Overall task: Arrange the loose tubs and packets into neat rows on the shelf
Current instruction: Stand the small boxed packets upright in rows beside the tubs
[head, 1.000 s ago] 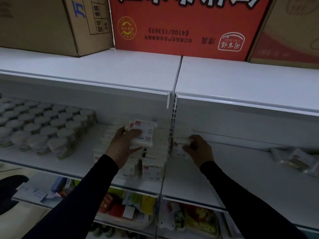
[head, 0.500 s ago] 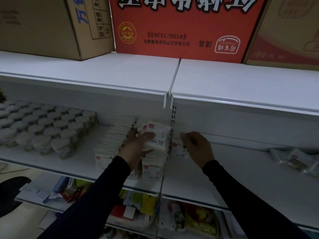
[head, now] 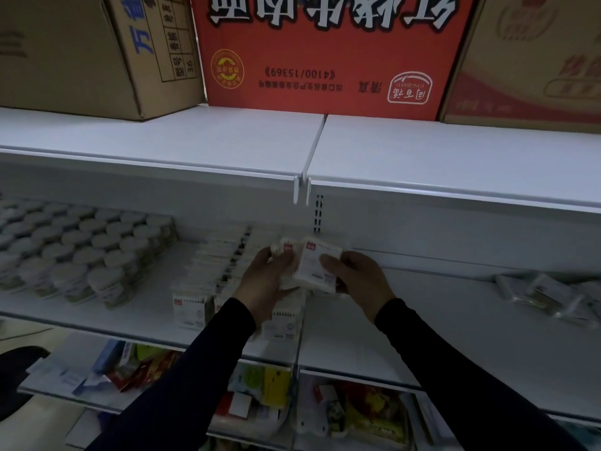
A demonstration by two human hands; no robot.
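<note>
Above the shelf (head: 406,320), the left hand (head: 263,284) and right hand (head: 357,281) each grip a white packet (head: 313,266), the packet rows (head: 211,265) lying just below-left.

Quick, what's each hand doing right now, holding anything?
Left hand: holds a white packet above the packet rows.
Right hand: pinches a second white packet, thumb across its front.
</note>
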